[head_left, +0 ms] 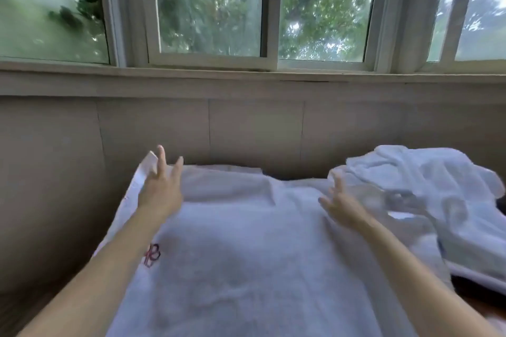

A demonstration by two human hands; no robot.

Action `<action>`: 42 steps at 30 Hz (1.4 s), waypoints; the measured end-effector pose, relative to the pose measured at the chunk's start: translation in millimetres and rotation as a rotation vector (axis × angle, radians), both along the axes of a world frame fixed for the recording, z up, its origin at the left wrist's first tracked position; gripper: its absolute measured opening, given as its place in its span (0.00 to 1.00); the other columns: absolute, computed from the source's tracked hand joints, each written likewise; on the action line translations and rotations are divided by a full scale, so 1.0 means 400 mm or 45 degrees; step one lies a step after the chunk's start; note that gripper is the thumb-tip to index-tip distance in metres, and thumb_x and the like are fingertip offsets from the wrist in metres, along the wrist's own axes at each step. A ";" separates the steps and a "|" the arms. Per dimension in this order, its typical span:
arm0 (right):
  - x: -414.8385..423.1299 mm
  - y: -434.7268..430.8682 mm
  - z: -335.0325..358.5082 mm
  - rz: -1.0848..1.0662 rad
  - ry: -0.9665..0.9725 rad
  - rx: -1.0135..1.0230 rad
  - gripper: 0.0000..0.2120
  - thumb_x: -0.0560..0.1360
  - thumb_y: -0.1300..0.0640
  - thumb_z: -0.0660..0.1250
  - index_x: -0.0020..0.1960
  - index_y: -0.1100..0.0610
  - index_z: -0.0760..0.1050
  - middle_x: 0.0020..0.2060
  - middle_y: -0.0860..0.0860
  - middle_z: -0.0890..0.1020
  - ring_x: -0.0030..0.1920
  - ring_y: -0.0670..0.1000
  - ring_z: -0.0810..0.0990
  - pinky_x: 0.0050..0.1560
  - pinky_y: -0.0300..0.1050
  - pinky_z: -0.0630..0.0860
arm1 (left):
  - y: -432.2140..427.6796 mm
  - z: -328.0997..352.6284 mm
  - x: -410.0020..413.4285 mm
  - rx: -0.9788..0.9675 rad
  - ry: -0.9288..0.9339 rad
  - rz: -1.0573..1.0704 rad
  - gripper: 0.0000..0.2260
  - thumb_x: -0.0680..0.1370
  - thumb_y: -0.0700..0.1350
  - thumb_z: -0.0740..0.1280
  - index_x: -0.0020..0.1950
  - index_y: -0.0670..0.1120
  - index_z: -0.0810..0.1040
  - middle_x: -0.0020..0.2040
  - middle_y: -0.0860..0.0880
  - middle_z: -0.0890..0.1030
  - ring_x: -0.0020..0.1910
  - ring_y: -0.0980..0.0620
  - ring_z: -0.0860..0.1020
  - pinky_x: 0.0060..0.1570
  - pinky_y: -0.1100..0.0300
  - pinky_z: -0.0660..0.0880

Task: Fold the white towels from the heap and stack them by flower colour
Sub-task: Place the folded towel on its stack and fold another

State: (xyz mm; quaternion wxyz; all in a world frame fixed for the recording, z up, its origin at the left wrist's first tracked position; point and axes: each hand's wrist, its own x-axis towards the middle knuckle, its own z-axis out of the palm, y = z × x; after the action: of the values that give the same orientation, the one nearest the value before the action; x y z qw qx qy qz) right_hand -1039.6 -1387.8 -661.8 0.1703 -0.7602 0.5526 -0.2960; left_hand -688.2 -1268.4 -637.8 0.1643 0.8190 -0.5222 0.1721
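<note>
Head view: a white towel [246,254] with a red flower [151,254] lies spread flat in front; the heap [427,189] sits to its right. Left hand [160,189] and right hand [342,205] hover with fingers spread, holding nothing. Likely smoothing before folding; next, grasp the far corners.

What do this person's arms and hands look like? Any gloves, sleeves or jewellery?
Both are bare. The left hand and right hand wear no gloves, and no rings, watch or bracelet show, though the picture is slightly blurred. Both forearms are uncovered right to the bottom edge of the view, so no sleeve appears. The fingers are slim.
</note>
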 end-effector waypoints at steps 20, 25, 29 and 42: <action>0.093 -0.075 -0.382 -0.144 0.657 -0.007 0.16 0.81 0.44 0.51 0.62 0.51 0.69 0.65 0.53 0.72 0.65 0.58 0.68 0.62 0.52 0.68 | -0.028 -0.381 0.156 0.003 0.773 0.247 0.17 0.81 0.42 0.58 0.69 0.40 0.66 0.66 0.37 0.68 0.60 0.36 0.72 0.55 0.52 0.69; 0.188 -0.136 -0.343 -0.105 0.642 -0.159 0.12 0.80 0.54 0.57 0.59 0.58 0.71 0.57 0.57 0.73 0.56 0.60 0.73 0.51 0.50 0.72 | -0.080 -0.337 0.223 0.243 0.617 0.561 0.20 0.80 0.52 0.60 0.66 0.40 0.70 0.67 0.40 0.66 0.64 0.40 0.69 0.58 0.50 0.69; 0.241 -0.208 -0.310 -0.113 0.550 0.167 0.22 0.74 0.58 0.60 0.67 0.56 0.64 0.59 0.56 0.71 0.56 0.59 0.75 0.47 0.48 0.72 | -0.146 -0.321 0.246 0.282 0.986 0.491 0.20 0.75 0.47 0.68 0.63 0.37 0.72 0.59 0.40 0.75 0.55 0.43 0.77 0.46 0.57 0.73; 0.211 -0.235 -0.188 -0.179 -0.053 -0.335 0.10 0.72 0.71 0.55 0.47 0.58 0.60 0.36 0.59 0.71 0.35 0.58 0.68 0.32 0.48 0.59 | -0.167 -0.188 0.252 -0.561 0.647 0.179 0.13 0.72 0.31 0.59 0.40 0.47 0.77 0.43 0.48 0.79 0.42 0.44 0.76 0.36 0.59 0.72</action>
State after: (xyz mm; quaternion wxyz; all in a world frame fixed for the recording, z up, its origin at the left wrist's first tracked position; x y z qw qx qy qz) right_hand -955.1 -1481.8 -736.8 0.0594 -0.7291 0.5572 -0.3929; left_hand -587.3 -1335.4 -713.2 0.4498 0.8146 -0.3569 0.0821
